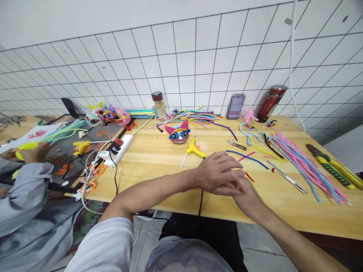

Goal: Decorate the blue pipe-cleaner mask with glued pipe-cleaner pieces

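Close together above the table's front edge, my left hand (217, 172) lies partly over my right hand (247, 194). The fingers of both are curled in, and whatever is between them is hidden. Just beyond my left hand rests a yellow glue gun (195, 148), its nozzle pointing away. Behind it sits an animal head (178, 135) with pink ears and blue-rimmed eyes. Nearest my right hand are a short red pipe cleaner (250, 177) and a long blue pipe cleaner (249, 156). Small thread snips (237, 145) lie farther back.
At right lie a slim silver pen-like tool (287, 177), a pink-and-blue pipe cleaner bundle (309, 166) and green-yellow pliers (331, 166). A red flask (270, 105) stands behind. Left are a white power strip (119, 151) with cables and a co-worker's hand (35, 153).
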`<act>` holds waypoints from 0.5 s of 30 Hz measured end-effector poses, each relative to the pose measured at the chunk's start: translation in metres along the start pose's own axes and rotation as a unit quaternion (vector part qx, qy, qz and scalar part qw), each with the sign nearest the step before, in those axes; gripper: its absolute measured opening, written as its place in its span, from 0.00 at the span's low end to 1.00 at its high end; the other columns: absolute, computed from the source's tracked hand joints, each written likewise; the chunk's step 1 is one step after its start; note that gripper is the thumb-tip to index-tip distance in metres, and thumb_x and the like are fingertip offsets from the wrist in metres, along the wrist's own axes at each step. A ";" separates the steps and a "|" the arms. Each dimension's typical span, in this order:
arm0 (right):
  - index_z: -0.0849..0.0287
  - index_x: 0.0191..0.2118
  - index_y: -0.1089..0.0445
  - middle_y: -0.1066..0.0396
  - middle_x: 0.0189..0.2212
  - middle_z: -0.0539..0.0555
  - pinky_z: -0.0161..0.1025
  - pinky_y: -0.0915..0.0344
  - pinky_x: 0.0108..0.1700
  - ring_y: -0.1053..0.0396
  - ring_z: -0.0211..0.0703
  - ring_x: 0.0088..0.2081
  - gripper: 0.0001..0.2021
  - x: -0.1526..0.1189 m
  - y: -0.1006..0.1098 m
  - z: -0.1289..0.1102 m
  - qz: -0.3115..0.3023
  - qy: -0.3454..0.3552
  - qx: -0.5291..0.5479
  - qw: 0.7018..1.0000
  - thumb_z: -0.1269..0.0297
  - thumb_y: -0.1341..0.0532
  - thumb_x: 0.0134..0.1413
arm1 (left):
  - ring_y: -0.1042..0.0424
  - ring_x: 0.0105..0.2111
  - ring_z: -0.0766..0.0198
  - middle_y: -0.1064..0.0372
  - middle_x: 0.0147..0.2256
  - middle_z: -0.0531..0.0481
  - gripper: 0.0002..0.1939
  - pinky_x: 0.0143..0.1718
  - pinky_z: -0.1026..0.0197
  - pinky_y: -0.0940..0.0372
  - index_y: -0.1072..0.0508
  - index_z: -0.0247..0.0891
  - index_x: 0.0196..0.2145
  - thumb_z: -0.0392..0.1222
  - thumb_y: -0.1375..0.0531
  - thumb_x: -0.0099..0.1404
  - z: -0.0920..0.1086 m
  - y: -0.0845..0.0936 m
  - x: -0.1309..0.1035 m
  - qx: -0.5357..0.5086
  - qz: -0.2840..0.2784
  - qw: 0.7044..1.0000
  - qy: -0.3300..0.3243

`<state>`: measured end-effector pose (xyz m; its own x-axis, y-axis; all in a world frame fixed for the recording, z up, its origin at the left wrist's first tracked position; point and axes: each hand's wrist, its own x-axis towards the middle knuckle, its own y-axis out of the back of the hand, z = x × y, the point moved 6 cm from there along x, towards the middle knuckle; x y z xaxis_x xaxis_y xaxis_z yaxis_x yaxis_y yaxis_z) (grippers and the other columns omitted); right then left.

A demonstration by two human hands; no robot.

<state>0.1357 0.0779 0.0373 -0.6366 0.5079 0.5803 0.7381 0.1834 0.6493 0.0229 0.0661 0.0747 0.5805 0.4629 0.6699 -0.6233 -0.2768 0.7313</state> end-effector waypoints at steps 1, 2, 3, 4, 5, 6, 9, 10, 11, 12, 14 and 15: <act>0.51 0.46 0.20 0.18 0.34 0.53 0.43 0.18 0.35 0.18 0.50 0.35 0.14 -0.001 0.011 0.004 0.004 -0.006 0.006 1.000 0.59 0.45 0.73 | 0.21 0.50 0.50 0.19 0.48 0.39 0.21 0.56 0.46 0.29 0.22 0.41 0.48 0.60 0.42 0.73 -0.004 0.009 -0.011 0.010 0.022 1.000 0.002; 0.52 0.46 0.20 0.17 0.36 0.53 0.44 0.18 0.39 0.18 0.50 0.37 0.13 0.000 0.024 0.012 0.016 -0.016 0.006 1.000 0.62 0.43 0.72 | 0.21 0.49 0.51 0.19 0.47 0.37 0.20 0.52 0.47 0.27 0.22 0.39 0.49 0.57 0.44 0.75 -0.008 0.016 -0.023 0.018 0.032 0.999 0.018; 0.51 0.46 0.19 0.17 0.38 0.54 0.46 0.19 0.42 0.17 0.50 0.39 0.13 0.002 0.038 0.021 0.038 -0.027 -0.002 0.999 0.64 0.43 0.71 | 0.20 0.46 0.52 0.19 0.45 0.38 0.19 0.47 0.49 0.27 0.23 0.39 0.50 0.55 0.45 0.76 -0.013 0.021 -0.036 0.026 0.035 0.998 0.040; 0.50 0.46 0.19 0.17 0.37 0.54 0.47 0.19 0.43 0.18 0.50 0.39 0.13 0.005 0.052 0.033 0.065 -0.046 -0.012 0.997 0.64 0.43 0.71 | 0.21 0.43 0.53 0.19 0.43 0.39 0.17 0.45 0.50 0.27 0.23 0.39 0.49 0.53 0.44 0.76 -0.017 0.024 -0.049 0.026 0.034 0.997 0.065; 0.50 0.46 0.20 0.18 0.35 0.54 0.47 0.20 0.42 0.19 0.48 0.36 0.13 0.008 0.065 0.046 0.095 -0.075 -0.022 0.992 0.64 0.43 0.71 | 0.21 0.41 0.54 0.20 0.41 0.40 0.15 0.44 0.50 0.28 0.23 0.40 0.48 0.51 0.44 0.75 -0.020 0.027 -0.061 0.021 0.038 0.996 0.081; 0.51 0.45 0.20 0.20 0.32 0.53 0.45 0.22 0.40 0.21 0.47 0.33 0.12 0.011 0.079 0.060 0.132 -0.108 -0.029 0.985 0.63 0.43 0.71 | 0.22 0.39 0.54 0.20 0.39 0.41 0.13 0.43 0.50 0.28 0.23 0.41 0.47 0.48 0.43 0.75 -0.022 0.030 -0.072 0.014 0.044 0.995 0.092; 0.53 0.46 0.22 0.26 0.29 0.51 0.42 0.27 0.34 0.27 0.43 0.28 0.12 0.019 0.110 0.092 0.243 -0.157 -0.074 0.954 0.58 0.43 0.72 | 0.25 0.33 0.58 0.22 0.35 0.45 0.08 0.37 0.54 0.30 0.23 0.42 0.44 0.41 0.43 0.74 -0.028 0.037 -0.095 0.005 0.085 0.990 0.110; 0.54 0.47 0.23 0.28 0.27 0.50 0.41 0.29 0.34 0.29 0.42 0.26 0.12 0.021 0.117 0.101 0.271 -0.162 -0.092 0.944 0.57 0.42 0.71 | 0.26 0.31 0.59 0.23 0.33 0.46 0.08 0.36 0.55 0.31 0.23 0.42 0.43 0.39 0.43 0.74 -0.029 0.038 -0.099 0.006 0.097 0.989 0.107; 0.55 0.47 0.23 0.31 0.26 0.48 0.41 0.31 0.33 0.32 0.41 0.25 0.13 0.022 0.122 0.109 0.298 -0.165 -0.110 0.934 0.55 0.41 0.70 | 0.27 0.30 0.60 0.23 0.31 0.47 0.08 0.35 0.56 0.32 0.24 0.41 0.43 0.37 0.44 0.75 -0.030 0.039 -0.102 0.005 0.102 0.989 0.109; 0.56 0.46 0.24 0.33 0.25 0.47 0.41 0.32 0.33 0.35 0.40 0.25 0.13 0.022 0.125 0.116 0.318 -0.166 -0.127 0.925 0.52 0.39 0.69 | 0.27 0.29 0.61 0.23 0.31 0.47 0.09 0.34 0.57 0.32 0.24 0.41 0.42 0.36 0.45 0.75 -0.030 0.039 -0.103 0.002 0.102 0.989 0.112; 0.56 0.39 0.26 0.36 0.23 0.46 0.40 0.35 0.32 0.38 0.39 0.24 0.16 0.019 0.127 0.128 0.352 -0.170 -0.142 0.909 0.47 0.38 0.67 | 0.28 0.28 0.62 0.25 0.28 0.49 0.09 0.31 0.59 0.32 0.25 0.40 0.41 0.36 0.45 0.76 -0.027 0.038 -0.103 -0.008 0.091 0.989 0.113; 0.56 0.36 0.27 0.38 0.22 0.45 0.40 0.37 0.30 0.39 0.38 0.23 0.18 0.015 0.127 0.135 0.364 -0.177 -0.136 0.904 0.45 0.38 0.66 | 0.29 0.26 0.63 0.26 0.27 0.50 0.09 0.29 0.61 0.33 0.25 0.40 0.40 0.36 0.45 0.76 -0.025 0.036 -0.102 -0.017 0.079 0.990 0.118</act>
<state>0.2501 0.2222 0.0621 0.1422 0.6568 0.7406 0.8199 -0.4973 0.2837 -0.0719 0.0303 0.0290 0.3380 0.6003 0.7249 -0.7164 -0.3354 0.6118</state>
